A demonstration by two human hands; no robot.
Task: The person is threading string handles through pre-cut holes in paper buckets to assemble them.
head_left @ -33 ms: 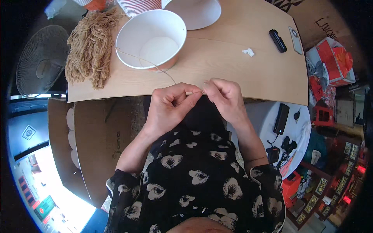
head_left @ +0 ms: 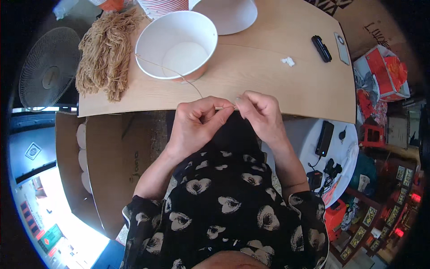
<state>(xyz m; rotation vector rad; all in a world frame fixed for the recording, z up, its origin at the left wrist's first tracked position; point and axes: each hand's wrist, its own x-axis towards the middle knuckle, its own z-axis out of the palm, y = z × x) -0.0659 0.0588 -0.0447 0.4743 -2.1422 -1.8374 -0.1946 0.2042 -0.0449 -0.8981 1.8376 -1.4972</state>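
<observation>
Close together at the table's near edge, both my hands are working on a thin tan cord (head_left: pixel 191 83). My left hand (head_left: pixel 197 127) pinches it between thumb and forefinger. With its fingertips almost touching the left ones, my right hand (head_left: pixel 262 116) pinches the same cord; what lies right at the fingertips is too small to make out. From my left hand the cord runs up over the rim of a white paper bucket (head_left: pixel 150 40) and across its mouth. A thick bundle of similar tan cords (head_left: pixel 105 58) lies on the table left of the bucket.
Stacked paper buckets (head_left: pixel 163 6) and a tilted white bucket (head_left: pixel 228 15) stand at the table's (head_left: pixel 260 80) far side. A white scrap (head_left: pixel 288 61) and a black object (head_left: pixel 321 48) lie to the right. Below left is a cardboard box (head_left: pixel 105 166); a round white stool (head_left: pixel 302 143) holds chargers.
The whole view has shifted very slightly. Both hands keep the same pinch on the cord, and nothing else has visibly moved.
</observation>
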